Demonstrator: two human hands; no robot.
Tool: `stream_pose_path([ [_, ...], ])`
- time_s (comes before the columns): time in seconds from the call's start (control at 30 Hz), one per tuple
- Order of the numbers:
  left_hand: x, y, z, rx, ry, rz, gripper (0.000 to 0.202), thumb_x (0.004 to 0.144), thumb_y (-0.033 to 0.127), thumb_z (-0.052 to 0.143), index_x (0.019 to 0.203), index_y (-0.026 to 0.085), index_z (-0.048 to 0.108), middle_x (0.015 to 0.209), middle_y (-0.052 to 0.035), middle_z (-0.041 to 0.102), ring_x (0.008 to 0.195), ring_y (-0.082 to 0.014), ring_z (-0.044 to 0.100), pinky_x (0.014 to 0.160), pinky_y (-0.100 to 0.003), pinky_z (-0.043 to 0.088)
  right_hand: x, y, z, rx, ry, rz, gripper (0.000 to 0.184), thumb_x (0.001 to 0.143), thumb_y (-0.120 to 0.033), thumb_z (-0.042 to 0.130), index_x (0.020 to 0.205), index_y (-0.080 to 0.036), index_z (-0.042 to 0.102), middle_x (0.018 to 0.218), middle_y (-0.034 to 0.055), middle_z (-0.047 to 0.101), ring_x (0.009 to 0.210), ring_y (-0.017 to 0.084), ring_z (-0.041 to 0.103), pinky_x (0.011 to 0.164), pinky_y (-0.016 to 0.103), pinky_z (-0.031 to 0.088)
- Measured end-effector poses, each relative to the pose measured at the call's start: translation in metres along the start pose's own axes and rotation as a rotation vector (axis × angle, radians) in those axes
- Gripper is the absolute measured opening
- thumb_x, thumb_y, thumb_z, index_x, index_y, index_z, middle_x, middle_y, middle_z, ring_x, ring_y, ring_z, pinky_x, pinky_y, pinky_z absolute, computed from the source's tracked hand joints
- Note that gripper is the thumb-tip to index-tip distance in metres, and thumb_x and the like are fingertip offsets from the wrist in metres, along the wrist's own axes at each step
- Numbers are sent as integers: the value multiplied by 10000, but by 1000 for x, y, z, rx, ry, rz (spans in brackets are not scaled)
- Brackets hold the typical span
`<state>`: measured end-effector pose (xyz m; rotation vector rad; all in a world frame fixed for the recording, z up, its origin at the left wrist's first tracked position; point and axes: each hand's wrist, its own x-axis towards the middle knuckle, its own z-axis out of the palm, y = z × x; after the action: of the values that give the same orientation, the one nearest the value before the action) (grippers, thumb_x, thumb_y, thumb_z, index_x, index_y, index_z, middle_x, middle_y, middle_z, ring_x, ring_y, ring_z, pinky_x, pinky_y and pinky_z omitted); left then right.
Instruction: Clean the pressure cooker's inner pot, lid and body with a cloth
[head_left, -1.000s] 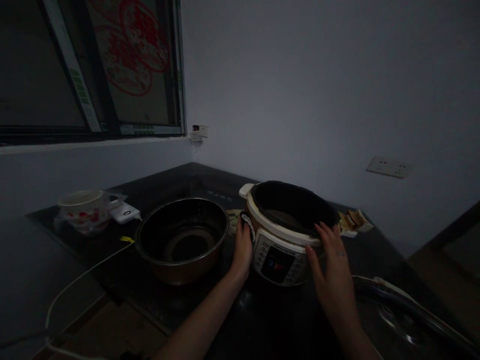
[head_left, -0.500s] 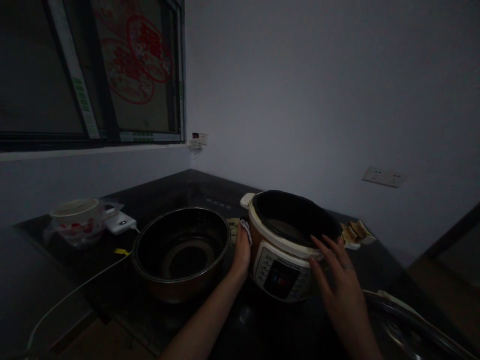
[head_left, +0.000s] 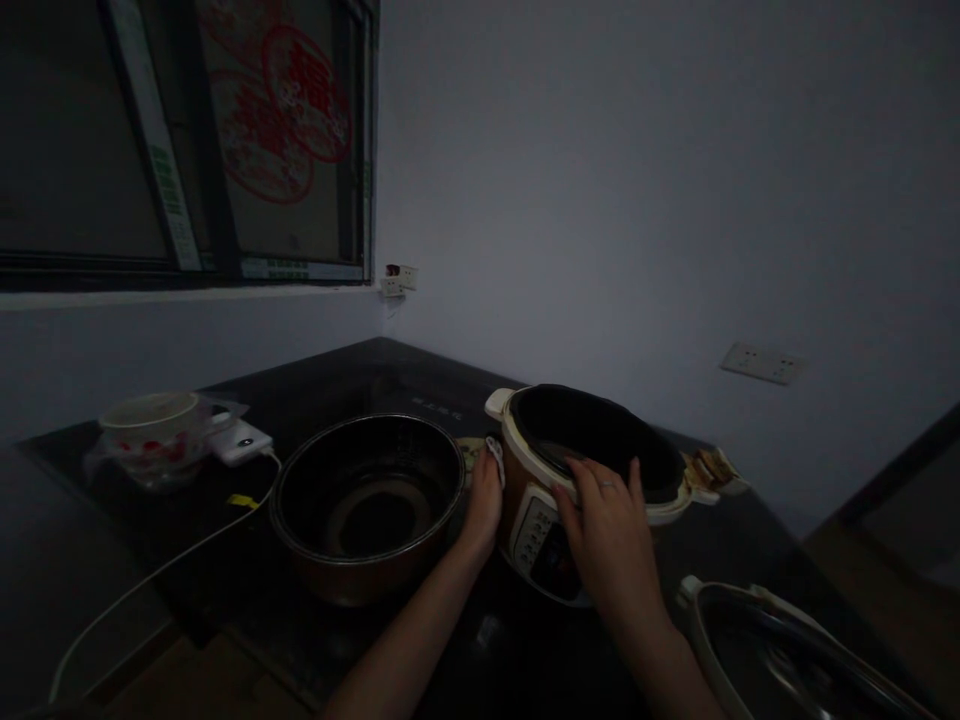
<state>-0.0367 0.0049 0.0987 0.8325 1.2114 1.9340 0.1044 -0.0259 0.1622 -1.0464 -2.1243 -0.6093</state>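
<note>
An electric pressure cooker (head_left: 517, 450) with a brown body, cream rim and button panel stands lidless, its dark inside showing. My left hand (head_left: 484, 500) presses a small white cloth (head_left: 495, 455) with dark marks against the cooker's left side; its fingers are partly hidden. Over the front rim lies my right hand (head_left: 611, 520), fingers apart, the tips at the rim and inner edge; it covers part of the panel. A black inner pot (head_left: 367, 500) sits on the counter to the left of my left hand, nothing visible in it.
A lid (head_left: 750, 640) lies at the lower right. At the left are a red-patterned bowl (head_left: 157, 430) in plastic, a white device (head_left: 244, 443) and its cable (head_left: 150, 578). Brownish pieces (head_left: 709, 468) lie behind the cooker's right handle. Walls border the dark counter (head_left: 360, 365).
My right hand has moved left along the cooker's front rim, now covering part of the panel. My left hand stays with the cloth at the cooker's side. More of the lid shows.
</note>
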Motion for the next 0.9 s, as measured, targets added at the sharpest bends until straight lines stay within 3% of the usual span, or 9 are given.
stream_pose_path([
  [0.17,11,14,9,-11,-27,77,435,961,396,364,1295,198,561,1421,-89,541,1356,-203,448,1146,-352,295,-2,2,7,21,52,-4,336,991,-339,384,1085,-119,621,938,129,696,919,267,638,1095,555,330],
  [0.47,4,14,6,15,-32,83,432,936,335,384,1295,178,566,1445,-93,520,1386,-226,412,1166,-376,268,-5,10,1,62,47,-34,372,999,-372,362,1098,-121,618,912,120,686,886,257,632,1089,554,339],
  [0.73,-30,10,-2,38,5,55,526,935,383,411,1411,162,450,1543,-104,381,1462,-232,262,1205,-391,169,-23,29,-12,194,26,-101,338,993,-416,385,1153,-182,569,947,77,678,913,235,645,1120,581,270],
  [0.9,-63,11,-10,96,-10,53,624,939,381,398,1499,126,296,1616,-91,200,1496,-204,113,1216,-364,101,-38,43,-23,220,-32,-106,294,981,-386,415,1189,-224,544,1011,65,665,973,242,630,1137,586,213],
])
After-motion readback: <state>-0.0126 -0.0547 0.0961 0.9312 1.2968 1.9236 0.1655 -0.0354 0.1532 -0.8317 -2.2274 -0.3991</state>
